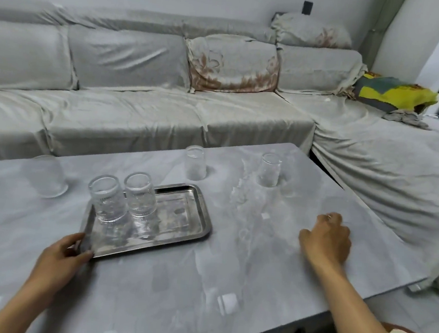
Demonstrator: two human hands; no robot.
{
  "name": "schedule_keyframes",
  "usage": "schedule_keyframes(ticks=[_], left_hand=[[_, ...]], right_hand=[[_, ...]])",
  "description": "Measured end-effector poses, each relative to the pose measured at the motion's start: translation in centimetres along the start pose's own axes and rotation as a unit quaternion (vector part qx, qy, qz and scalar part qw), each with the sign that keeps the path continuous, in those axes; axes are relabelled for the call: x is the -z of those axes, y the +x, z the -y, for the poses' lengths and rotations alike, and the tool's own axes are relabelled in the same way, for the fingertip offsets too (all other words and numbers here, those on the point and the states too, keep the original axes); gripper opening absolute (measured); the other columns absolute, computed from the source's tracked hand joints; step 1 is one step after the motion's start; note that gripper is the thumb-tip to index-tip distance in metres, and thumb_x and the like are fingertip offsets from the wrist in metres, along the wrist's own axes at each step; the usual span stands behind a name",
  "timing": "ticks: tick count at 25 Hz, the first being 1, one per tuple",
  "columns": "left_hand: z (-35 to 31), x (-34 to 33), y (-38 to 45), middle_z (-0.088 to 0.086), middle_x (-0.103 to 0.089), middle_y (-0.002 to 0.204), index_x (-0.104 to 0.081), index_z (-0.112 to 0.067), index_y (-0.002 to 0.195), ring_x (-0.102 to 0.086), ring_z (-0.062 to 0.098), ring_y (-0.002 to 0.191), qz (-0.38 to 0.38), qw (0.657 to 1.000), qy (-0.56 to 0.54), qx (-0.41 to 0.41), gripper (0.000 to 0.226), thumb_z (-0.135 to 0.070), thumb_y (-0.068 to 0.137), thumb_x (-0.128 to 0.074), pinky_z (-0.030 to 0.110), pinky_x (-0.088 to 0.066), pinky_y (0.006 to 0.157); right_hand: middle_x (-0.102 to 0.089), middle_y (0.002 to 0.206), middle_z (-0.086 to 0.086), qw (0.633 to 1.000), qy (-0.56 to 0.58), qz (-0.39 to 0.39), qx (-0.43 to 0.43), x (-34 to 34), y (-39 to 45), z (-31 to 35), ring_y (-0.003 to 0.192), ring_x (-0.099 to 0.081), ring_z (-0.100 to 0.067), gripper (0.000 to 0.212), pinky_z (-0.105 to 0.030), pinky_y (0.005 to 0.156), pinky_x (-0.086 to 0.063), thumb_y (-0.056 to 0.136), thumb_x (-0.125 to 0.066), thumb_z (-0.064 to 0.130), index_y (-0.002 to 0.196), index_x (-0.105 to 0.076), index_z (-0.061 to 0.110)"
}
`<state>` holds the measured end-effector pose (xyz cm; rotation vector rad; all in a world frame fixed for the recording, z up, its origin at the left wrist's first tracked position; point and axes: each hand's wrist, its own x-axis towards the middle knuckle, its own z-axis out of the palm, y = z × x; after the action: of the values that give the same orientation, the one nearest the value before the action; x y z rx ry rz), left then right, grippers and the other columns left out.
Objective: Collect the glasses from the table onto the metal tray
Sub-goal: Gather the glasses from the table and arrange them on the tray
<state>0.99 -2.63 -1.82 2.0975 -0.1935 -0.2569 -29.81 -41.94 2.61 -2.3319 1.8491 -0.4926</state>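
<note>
Grey marble-look table [259, 249] before covered sofa [138, 111], left hand [64, 256] gripping metal tray [198, 217], right hand [326, 242] loosely curled, empty

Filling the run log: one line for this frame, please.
tray: two glasses on it | table: three glasses left | left hand: gripping tray corner | right hand: empty, over table

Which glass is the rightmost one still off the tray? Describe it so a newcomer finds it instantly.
Start at the grey marble-look table in front of the covered sofa. Beyond the metal tray, two clear glasses stand near the table's far edge. The one meant is the right-hand glass, farthest from the tray and nearest the table's far right corner, beyond the right hand.
</note>
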Motion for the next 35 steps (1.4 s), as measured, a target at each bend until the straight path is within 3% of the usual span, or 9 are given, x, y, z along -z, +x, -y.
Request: schedule_keyframes(ticks=[9,13,17,22,25,28,29,32,35], left_hand=[[-2.1,0.3,-0.6,0.016,-0.065,0.121,-0.063,-0.012,0.119,-0.06,0.034,0.111,-0.081,0.993,0.046,-0.066,0.046,-0.007,0.074,-0.074,0.046,-0.048,0.092],[-4.5,0.0,-2.1,-0.004,-0.065,0.111,-0.065,-0.025,0.115,-0.064,0.022,0.101,-0.056,0.978,0.019,-0.201,0.043,-0.011,0.075,-0.076,0.033,-0.048,0.08],[-5.7,-1.5,-3.6,-0.009,-0.063,0.123,-0.052,-0.035,0.132,-0.062,0.009,0.111,0.187,0.965,-0.149,-0.109,0.078,-0.026,0.064,-0.089,0.029,-0.051,0.09],[-6.2,-1.7,-3.0,-0.001,-0.071,0.119,-0.06,-0.032,0.124,-0.07,0.018,0.105,0.243,0.913,-0.307,-0.111,0.071,-0.019,0.06,-0.088,0.023,-0.055,0.079],[-6.6,-3.6,-3.2,-0.008,-0.074,0.11,-0.062,-0.034,0.116,-0.072,0.016,0.098,0.149,0.946,-0.265,-0.117,0.069,-0.028,0.053,-0.089,0.031,-0.058,0.082],[-6.5,-4.5,-3.1,-0.005,-0.075,0.099,-0.062,-0.032,0.111,-0.071,0.012,0.092,0.056,0.972,-0.179,-0.139,0.062,-0.039,0.053,-0.082,0.042,-0.056,0.088],[-6.5,-4.5,-3.1,-0.004,-0.074,0.1,-0.061,-0.032,0.111,-0.071,0.011,0.093,0.047,0.976,-0.148,-0.153,0.063,-0.041,0.053,-0.082,0.043,-0.056,0.088],[-6.6,-4.6,-3.6,-0.008,-0.072,0.107,-0.058,-0.037,0.116,-0.069,0.01,0.098,0.087,0.97,-0.112,-0.195,0.067,-0.039,0.055,-0.084,0.041,-0.056,0.088],[-6.5,-4.2,-3.2,-0.018,-0.068,0.11,-0.049,-0.041,0.129,-0.063,0.001,0.103,0.124,0.967,-0.022,-0.221,0.074,-0.056,0.062,-0.076,0.028,-0.053,0.089]], right_hand=[[-0.054,0.117,-0.009,0.957,0.252,0.023,0.142,0.5,-2.4,6.1,0.089,-0.062,-0.029,0.028,-0.03,0.079,-0.047,0.078,-0.071,0.007,0.105,-0.067,0.008],[-0.06,0.102,-0.002,0.835,0.478,0.17,0.214,1.0,-7.5,12.9,0.071,-0.062,-0.015,0.027,-0.011,0.067,-0.047,0.074,-0.073,-0.006,0.092,-0.07,0.013],[-0.065,0.074,-0.006,0.67,0.615,0.379,0.173,0.0,-12.2,18.1,0.063,-0.058,-0.012,0.029,-0.016,0.063,-0.049,0.071,-0.074,-0.009,0.084,-0.068,0.016],[-0.064,0.085,-0.004,0.533,0.711,0.452,0.08,-1.8,-13.6,21.1,0.069,-0.06,-0.02,0.029,-0.028,0.066,-0.057,0.072,-0.064,-0.016,0.082,-0.06,0.01],[-0.061,0.085,-0.005,0.595,0.669,0.431,0.113,-2.6,-13.5,21.0,0.068,-0.058,-0.022,0.036,-0.027,0.065,-0.054,0.074,-0.065,-0.016,0.078,-0.06,0.02],[-0.06,0.11,-0.004,0.831,0.39,0.204,0.339,-4.1,-14.3,20.6,0.096,-0.06,-0.021,0.04,-0.036,0.085,-0.049,0.071,-0.073,0.012,0.102,-0.055,0.03],[-0.055,0.128,-0.004,0.857,0.274,0.093,0.426,-4.8,-14.8,20.6,0.117,-0.053,-0.022,0.052,-0.04,0.097,-0.043,0.07,-0.072,0.022,0.117,-0.052,0.029],[-0.051,0.14,0.003,0.825,0.183,-0.026,0.534,-5.2,-15.4,20.9,0.127,-0.043,-0.025,0.073,-0.047,0.1,-0.037,0.065,-0.064,0.032,0.135,-0.042,0.029],[-0.061,0.124,0.01,0.864,0.23,0.016,0.447,-4.7,-12.7,21.9,0.108,-0.051,-0.022,0.078,-0.036,0.087,-0.039,0.056,-0.073,0.043,0.129,-0.049,0.031]])
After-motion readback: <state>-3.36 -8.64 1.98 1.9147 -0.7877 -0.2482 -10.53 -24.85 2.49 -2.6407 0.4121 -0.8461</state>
